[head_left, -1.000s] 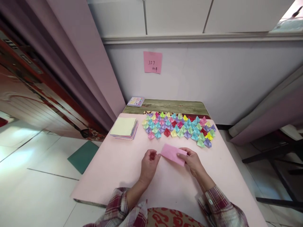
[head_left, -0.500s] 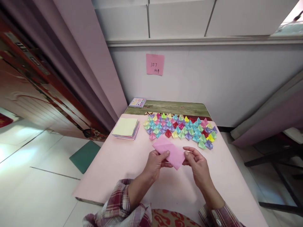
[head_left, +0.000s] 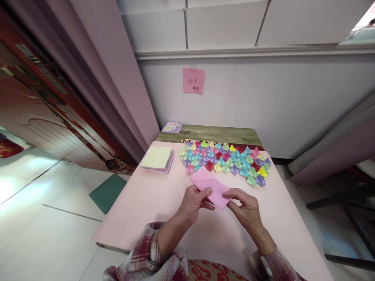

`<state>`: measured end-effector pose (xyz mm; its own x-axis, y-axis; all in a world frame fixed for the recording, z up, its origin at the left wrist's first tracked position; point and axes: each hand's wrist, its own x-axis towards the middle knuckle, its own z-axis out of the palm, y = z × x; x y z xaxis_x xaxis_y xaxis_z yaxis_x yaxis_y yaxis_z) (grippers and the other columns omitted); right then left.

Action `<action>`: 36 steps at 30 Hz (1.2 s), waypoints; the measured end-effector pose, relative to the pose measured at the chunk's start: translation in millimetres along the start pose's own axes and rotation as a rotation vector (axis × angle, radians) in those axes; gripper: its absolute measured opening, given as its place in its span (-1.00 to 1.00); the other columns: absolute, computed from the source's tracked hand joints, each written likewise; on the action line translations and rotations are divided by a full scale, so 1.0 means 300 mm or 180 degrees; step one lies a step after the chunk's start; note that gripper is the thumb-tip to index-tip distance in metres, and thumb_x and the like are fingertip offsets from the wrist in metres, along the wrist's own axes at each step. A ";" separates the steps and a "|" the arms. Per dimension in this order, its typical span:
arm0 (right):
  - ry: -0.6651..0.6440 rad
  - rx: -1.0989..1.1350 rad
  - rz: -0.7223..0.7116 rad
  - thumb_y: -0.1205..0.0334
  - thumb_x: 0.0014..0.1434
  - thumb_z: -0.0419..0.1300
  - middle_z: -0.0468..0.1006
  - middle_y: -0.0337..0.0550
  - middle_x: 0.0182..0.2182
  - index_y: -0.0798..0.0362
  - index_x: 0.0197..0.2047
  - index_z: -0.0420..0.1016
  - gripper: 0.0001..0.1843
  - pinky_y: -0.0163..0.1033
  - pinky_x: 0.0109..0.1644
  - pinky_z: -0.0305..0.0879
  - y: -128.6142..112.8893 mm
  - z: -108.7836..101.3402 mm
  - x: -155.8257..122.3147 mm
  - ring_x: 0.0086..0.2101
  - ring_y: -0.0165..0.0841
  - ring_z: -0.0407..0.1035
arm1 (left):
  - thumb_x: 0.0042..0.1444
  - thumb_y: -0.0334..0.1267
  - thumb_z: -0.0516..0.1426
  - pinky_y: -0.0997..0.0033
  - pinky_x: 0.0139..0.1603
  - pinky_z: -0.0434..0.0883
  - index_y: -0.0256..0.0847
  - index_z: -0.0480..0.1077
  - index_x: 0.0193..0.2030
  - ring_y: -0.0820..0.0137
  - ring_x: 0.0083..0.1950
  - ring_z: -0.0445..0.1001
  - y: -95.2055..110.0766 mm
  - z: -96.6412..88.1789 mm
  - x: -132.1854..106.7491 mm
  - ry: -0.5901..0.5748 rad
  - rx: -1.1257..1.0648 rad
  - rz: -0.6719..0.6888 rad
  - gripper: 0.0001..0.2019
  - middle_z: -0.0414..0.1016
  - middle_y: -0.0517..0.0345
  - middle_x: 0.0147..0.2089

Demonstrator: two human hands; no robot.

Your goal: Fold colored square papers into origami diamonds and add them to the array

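A piece of pink origami paper (head_left: 212, 186), partly folded, is held above the table between both hands. My left hand (head_left: 195, 203) pinches its left side, the thumb on top and the fingers underneath. At the lower right edge, my right hand (head_left: 244, 205) grips the paper with its index finger on top and its thumb beneath. Just beyond the paper lie rows of small folded paper pieces (head_left: 225, 157) in many colours. To the left rests a stack of square paper sheets (head_left: 157, 158), pale yellow on top.
The pink-covered table (head_left: 125, 218) stands against the wall. A small printed pack (head_left: 172, 127) lies at its far left corner. A pink note (head_left: 193, 81) with handwriting is stuck to the wall. A green square (head_left: 108, 193) lies on the floor at left.
My right hand has shifted its grip: the index finger now lies over the paper's right edge, where the thumb was before. The left hand keeps its hold.
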<state>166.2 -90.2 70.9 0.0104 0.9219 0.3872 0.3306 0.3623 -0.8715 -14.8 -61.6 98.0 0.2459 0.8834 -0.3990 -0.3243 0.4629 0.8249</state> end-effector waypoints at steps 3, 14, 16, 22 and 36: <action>-0.0080 0.0347 0.0246 0.28 0.05 0.31 0.61 -0.12 -0.30 -0.03 -0.30 0.62 -0.90 -0.22 -0.25 0.43 0.016 0.004 0.010 -0.30 -0.28 0.49 | -0.15 -0.10 0.37 0.44 -0.55 0.50 -0.44 0.53 -0.21 0.33 -0.45 0.54 -0.009 -0.007 0.011 0.0051 0.0049 0.0034 -0.56 0.60 -0.11 -0.35; 0.0473 0.0878 0.1394 -0.08 0.04 0.34 0.50 -0.19 -0.55 0.06 -0.41 0.49 -0.65 -0.28 -0.42 0.34 -0.050 0.064 -0.005 -0.50 -0.36 0.37 | -0.11 -0.04 0.36 0.32 -0.31 0.54 -0.39 0.52 -0.10 0.19 -0.24 0.60 -0.001 0.008 -0.024 -0.0156 0.0178 0.0274 -0.50 0.61 -0.23 -0.16; 0.0529 0.0909 0.1455 -0.07 0.03 0.35 0.49 -0.21 -0.54 0.05 -0.38 0.45 -0.65 -0.29 -0.42 0.34 -0.063 0.066 -0.005 -0.51 -0.37 0.37 | -0.16 -0.10 0.40 0.32 -0.31 0.53 -0.37 0.53 -0.14 0.21 -0.26 0.59 -0.004 0.008 -0.026 -0.0077 0.0213 0.0356 -0.53 0.62 -0.17 -0.20; 0.0360 0.1263 0.1864 -0.06 -0.05 0.41 0.53 -0.22 -0.49 0.04 -0.03 0.43 -0.43 -0.29 -0.41 0.37 -0.070 0.055 -0.004 -0.48 -0.35 0.42 | -0.12 -0.11 0.37 0.34 -0.33 0.52 -0.40 0.54 -0.22 0.32 -0.40 0.56 -0.029 0.000 -0.029 -0.0218 0.0313 0.0224 -0.59 0.61 -0.09 -0.36; -0.0203 0.1777 0.2249 -0.09 -0.04 0.40 0.58 -0.14 -0.42 0.09 -0.33 0.56 -0.60 -0.30 -0.37 0.27 -0.089 0.037 -0.022 -0.45 -0.34 0.38 | 0.01 -0.09 0.29 0.43 -0.29 0.45 -0.33 0.51 -0.21 0.42 -0.34 0.47 -0.006 -0.005 -0.031 -0.0256 -0.0135 0.0263 -0.68 0.55 0.01 -0.28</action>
<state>146.8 -104.5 88.2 -0.0206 0.9547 -0.2970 -0.2393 -0.2931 -0.9256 -17.9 -70.4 99.5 0.2887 0.9106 -0.2957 -0.3844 0.3931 0.8353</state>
